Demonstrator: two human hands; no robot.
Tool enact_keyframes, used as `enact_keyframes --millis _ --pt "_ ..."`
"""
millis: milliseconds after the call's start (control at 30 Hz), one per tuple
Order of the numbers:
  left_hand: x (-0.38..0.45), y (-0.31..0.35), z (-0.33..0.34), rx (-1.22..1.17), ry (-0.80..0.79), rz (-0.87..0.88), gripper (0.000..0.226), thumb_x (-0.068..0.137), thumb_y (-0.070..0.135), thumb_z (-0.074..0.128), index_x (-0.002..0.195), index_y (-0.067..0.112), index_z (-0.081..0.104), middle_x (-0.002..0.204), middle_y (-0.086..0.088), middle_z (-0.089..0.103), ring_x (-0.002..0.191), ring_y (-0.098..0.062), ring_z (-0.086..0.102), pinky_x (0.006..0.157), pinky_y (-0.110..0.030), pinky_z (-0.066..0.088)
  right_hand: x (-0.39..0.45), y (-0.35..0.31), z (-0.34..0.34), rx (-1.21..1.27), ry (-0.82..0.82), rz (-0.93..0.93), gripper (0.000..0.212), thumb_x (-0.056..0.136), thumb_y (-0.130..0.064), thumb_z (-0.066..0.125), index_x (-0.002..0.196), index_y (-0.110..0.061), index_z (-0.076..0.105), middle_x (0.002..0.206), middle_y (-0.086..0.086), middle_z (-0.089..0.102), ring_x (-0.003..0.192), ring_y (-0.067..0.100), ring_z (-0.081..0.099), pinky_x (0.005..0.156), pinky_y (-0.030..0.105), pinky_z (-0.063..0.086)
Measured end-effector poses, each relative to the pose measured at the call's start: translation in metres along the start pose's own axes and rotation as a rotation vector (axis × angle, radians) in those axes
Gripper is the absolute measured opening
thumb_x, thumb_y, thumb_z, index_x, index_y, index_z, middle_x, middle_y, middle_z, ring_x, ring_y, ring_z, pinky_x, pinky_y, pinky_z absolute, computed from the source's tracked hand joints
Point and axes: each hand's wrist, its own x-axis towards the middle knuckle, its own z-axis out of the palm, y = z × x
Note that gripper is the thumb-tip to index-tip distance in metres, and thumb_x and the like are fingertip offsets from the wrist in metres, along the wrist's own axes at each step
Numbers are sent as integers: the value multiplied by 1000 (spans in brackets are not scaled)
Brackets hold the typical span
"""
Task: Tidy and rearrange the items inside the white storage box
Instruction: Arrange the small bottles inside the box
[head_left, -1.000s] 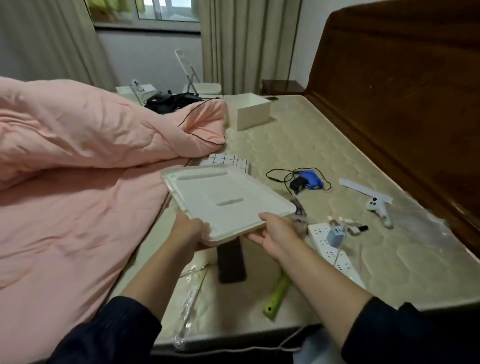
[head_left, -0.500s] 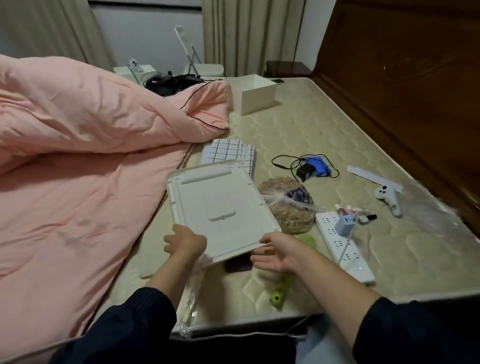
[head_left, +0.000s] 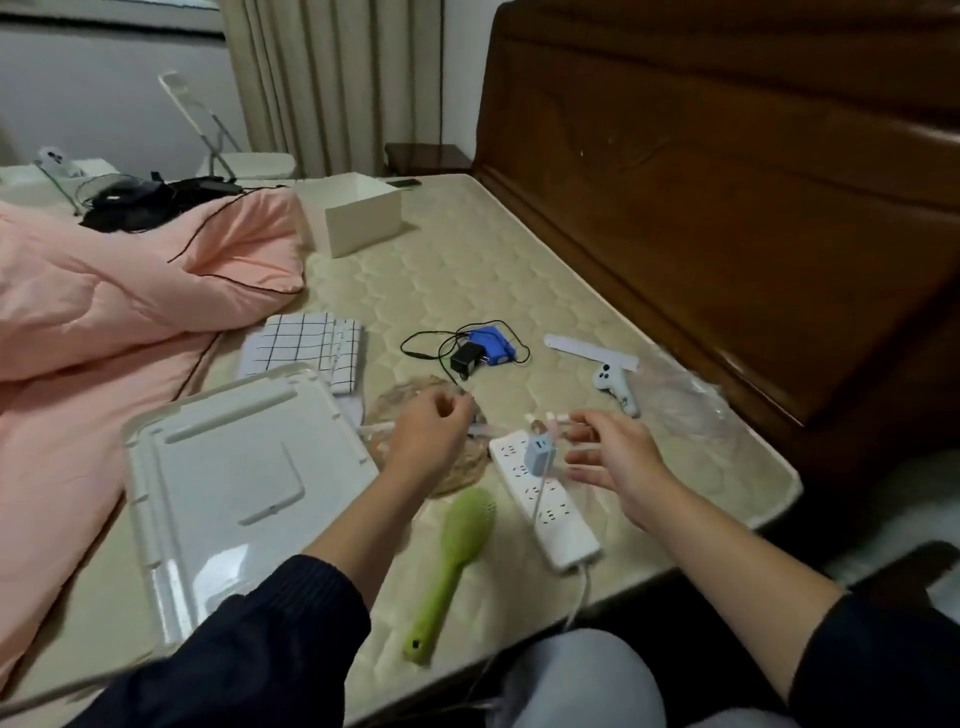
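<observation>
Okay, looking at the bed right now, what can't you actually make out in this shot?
- Inside of the white box, head view: its own walls hide the contents.
- Mesh bag: the left hand covers most of it.
- Left hand's fingers: curled, motion-blurred; a grip is unclear.
- Small items by the right hand: blurred, too small.

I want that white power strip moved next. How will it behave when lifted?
The power strip looks rigid, so probably no flexing. Its cord hangs off the mattress edge and may drag. The blue charger plugged in might snag or loosen.
</observation>
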Motion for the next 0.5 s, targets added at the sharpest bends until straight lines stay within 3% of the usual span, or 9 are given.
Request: enact_keyframes --millis 167,233,333,400,500 --pt "26 26 77 102 -172 69 23 98 30 60 86 12 67 70 7 61 66 -14 55 65 -32 44 54 26 -64 -313 162 -60 15 102 -18 55 109 -24 67 107 5 69 74 24 68 75 45 63" --pt "46 30 100 169 -202 70 20 99 30 59 90 14 68 73 6 64 69 -14 57 64 -30 43 79 43 -72 -502 114 -113 23 100 -15 54 116 -26 67 116 5 68 91 25 70 86 43 59" --pt "79 27 125 276 -217 47 18 100 31 59 99 16 70 83 6 68 79 -14 61 68 -29 41 117 61 -67 -790 -22 -185 37 98 -15 58 135 -23 63 142 7 52 122 25 60 105 29 44" --pt "99 21 139 328 -234 28 17 100 29 59 102 17 71 83 7 69 77 -11 62 67 -27 42 141 71 -57 -905 -84 -227 44 99 -18 59 142 -24 59 149 6 44 127 27 58 108 31 43" --pt "125 12 161 407 -263 1 16 98 20 59 105 17 73 80 6 68 65 -3 59 57 -23 42 167 81 -48 -1089 -103 -307 49 99 -32 59 146 -41 51 151 -3 39 128 30 51 104 38 45"
